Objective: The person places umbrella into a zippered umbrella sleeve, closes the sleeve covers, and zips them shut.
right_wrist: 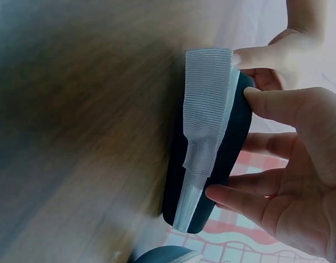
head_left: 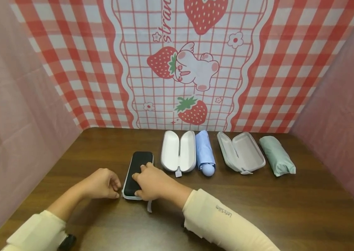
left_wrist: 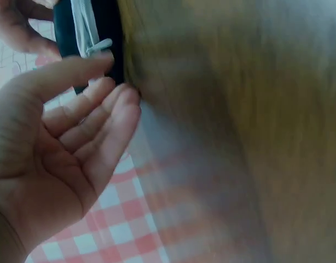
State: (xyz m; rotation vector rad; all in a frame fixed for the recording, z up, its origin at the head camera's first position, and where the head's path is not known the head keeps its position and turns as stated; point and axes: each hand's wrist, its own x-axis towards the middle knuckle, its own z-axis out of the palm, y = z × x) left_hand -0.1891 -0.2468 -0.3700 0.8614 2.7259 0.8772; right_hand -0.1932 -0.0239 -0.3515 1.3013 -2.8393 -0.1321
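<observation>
A black hard zip case (head_left: 137, 167) with pale grey zip edging lies closed on the table. My right hand (head_left: 154, 182) rests on its top, fingers spread and slightly bent; in the right wrist view the thumb and fingertips touch the black shell (right_wrist: 233, 131). A grey ribbed fabric tab (right_wrist: 207, 93) hangs over the case's side. Beside the near left corner is my left hand (head_left: 103, 183), its fingers loosely bent. In the left wrist view the zip pull (left_wrist: 99, 47) sits just past the left thumb tip; a grip on it is not visible.
Behind and to the right stand an open white-lined case (head_left: 170, 153), a folded blue umbrella (head_left: 205, 148), an open grey case (head_left: 247, 153) and a wrapped pale green umbrella-like bundle (head_left: 275, 155). A checked strawberry cloth (head_left: 95, 69) hangs at the table's back edge.
</observation>
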